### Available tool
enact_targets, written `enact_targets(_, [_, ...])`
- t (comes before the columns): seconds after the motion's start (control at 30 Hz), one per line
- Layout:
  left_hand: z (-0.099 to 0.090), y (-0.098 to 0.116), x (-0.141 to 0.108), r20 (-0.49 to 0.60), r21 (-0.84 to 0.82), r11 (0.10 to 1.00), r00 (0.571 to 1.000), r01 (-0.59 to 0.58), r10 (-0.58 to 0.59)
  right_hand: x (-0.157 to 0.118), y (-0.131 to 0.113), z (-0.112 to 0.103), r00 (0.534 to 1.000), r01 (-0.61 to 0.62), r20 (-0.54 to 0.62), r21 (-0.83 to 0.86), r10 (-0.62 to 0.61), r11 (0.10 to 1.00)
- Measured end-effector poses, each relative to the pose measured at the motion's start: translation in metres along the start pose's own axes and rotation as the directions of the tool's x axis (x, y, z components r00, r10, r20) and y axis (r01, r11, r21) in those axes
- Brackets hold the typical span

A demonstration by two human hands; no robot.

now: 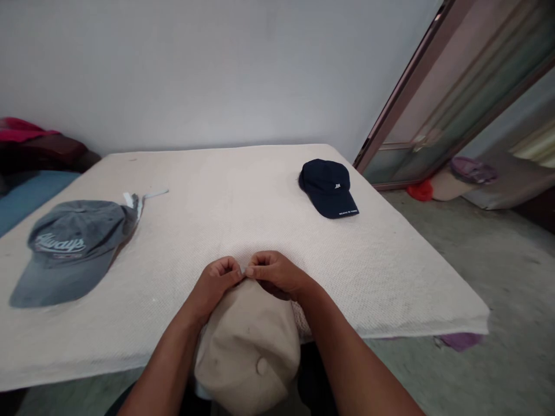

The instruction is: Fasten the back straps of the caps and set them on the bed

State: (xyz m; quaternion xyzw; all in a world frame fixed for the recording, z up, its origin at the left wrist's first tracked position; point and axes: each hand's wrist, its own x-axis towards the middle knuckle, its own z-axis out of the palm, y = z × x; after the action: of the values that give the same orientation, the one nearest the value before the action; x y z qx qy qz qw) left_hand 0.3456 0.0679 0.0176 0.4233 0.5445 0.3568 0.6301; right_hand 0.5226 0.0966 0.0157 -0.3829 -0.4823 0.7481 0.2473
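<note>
A beige cap (249,346) is at the table's front edge, its crown facing up and its button toward me. At its far edge my left hand (224,274) pinches the cap from the left. My right hand (274,270) grips the same edge from the right, fingertips nearly touching the left ones. A small pale bit shows between the fingertips; I cannot make out whether it is a strap. Off to the left lies a grey cap (76,245) with white lettering and a loose pale strap behind it. A navy cap (327,185) sits at the back right.
The caps lie on a table with a cream textured cover (208,202), against a grey wall (217,69). Folded cloths (39,150) are piled at the left. On the right are a framed sliding door (416,104), the floor, and a red item (420,190).
</note>
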Motion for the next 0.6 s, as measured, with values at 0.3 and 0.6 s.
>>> enact_targets(0.3, [-0.0066, 0.0010, -0.0019, 0.078, -0.185, 0.983, 0.997, 0.006, 0.009, -0.0014, -0.0074, -0.0027, 0.991, -0.065, 0.122, 0.050, 0.059, 0.997])
enact_targets(0.6, [-0.0103, 0.0045, -0.0085, 0.242, -0.175, 0.984, 0.970, 0.021, 0.023, 0.0010, -0.0042, -0.0049, 0.984, -0.080, 0.161, 0.018, 0.076, 0.997])
